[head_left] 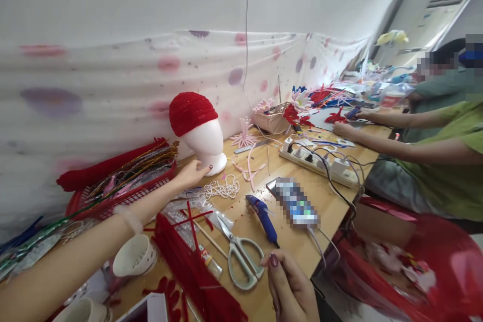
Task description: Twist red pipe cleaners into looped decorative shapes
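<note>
Red basket [113, 196] of pipe cleaners far left on the bench [290, 246]; left hand [190, 173] reaches out, fingers apart, fingertips touching the base of the white foam head [207, 143] that wears a red cap [190, 110], pearl string [222, 188] just beside. Nearer, scissors [241, 256] and blue glue gun [262, 216] lie flat; right hand [290, 289] sits low by the scissor handles, fingers curled loosely, clamped on nothing I can see. Right side: phone [296, 204], power strip [320, 161], a co-worker's hand [341, 130] on the bench.
</note>
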A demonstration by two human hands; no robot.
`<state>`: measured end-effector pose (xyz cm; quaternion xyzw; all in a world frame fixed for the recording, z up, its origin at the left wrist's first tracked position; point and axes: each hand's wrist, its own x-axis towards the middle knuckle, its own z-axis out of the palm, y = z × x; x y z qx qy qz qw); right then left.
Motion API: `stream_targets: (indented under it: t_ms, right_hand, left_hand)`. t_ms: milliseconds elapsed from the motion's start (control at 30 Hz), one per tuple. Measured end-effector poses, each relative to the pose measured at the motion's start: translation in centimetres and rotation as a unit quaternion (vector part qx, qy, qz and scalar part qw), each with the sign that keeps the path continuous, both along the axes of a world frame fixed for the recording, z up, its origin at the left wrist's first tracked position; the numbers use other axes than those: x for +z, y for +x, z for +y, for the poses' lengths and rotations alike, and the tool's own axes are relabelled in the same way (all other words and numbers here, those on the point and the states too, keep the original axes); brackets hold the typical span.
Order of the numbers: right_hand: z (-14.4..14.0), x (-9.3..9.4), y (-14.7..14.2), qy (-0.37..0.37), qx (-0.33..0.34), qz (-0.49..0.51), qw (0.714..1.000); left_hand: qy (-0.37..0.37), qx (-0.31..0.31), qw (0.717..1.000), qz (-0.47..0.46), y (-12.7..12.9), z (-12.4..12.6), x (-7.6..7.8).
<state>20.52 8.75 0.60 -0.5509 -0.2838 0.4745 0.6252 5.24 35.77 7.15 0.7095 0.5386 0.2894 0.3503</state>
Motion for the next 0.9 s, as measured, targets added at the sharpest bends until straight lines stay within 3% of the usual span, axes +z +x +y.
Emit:
stream_targets:
  t_ms: [100, 200, 233, 367, 500, 567, 633, 733, 900]
  right_hand:
    - [0.3, 1.0, -0.3, 0.037, -0.002, -0.046, 0.998]
    - [1.0, 1.5, -0.8, 0.083, 0.023, -0.073, 0.994]
    - [1.2, 1.7, -1.1, 0.095, 0.039, -0.075, 0.992]
    - [1.5, 2.1, -2.8, 0.126, 0.11, -0.072, 0.983]
    - [2.4, 2.6, -4.3, 0.143, 0.166, -0.061, 0.974]
    - [3.3, 2.9, -4.7, 0.133, 0.18, -0.05, 0.973]
    - [4.3, 3.3, -5.2, 0.121, 0.157, -0.013, 0.98]
    - [5.5, 3.9, -6.3, 0.138, 0.062, 0.077, 0.985]
    - [5.7, 4.8, -7.7, 0.169, -0.013, 0.052, 0.984]
  left_hand:
    - [-0.058, -0.14, 0.988, 0.004, -0.8, -6.9, 2.1]
    - [-0.123, -0.281, 0.952, 0.003, -1.9, -13.8, 2.9]
    - [-0.141, -0.284, 0.948, -0.001, -2.4, -15.6, 2.9]
    - [-0.198, -0.226, 0.953, -0.04, -4.4, -20.4, 1.8]
    - [-0.331, -0.154, 0.917, -0.164, -6.0, -21.8, 0.5]
    - [-0.362, -0.105, 0.904, -0.202, -6.6, -22.0, -0.1]
    - [-0.34, -0.046, 0.91, -0.233, -6.8, -22.4, -0.5]
    - [-0.301, 0.017, 0.906, -0.296, -6.4, -23.5, -0.5]
    - [-0.37, -0.015, 0.855, -0.363, -5.2, -24.8, -0.5]
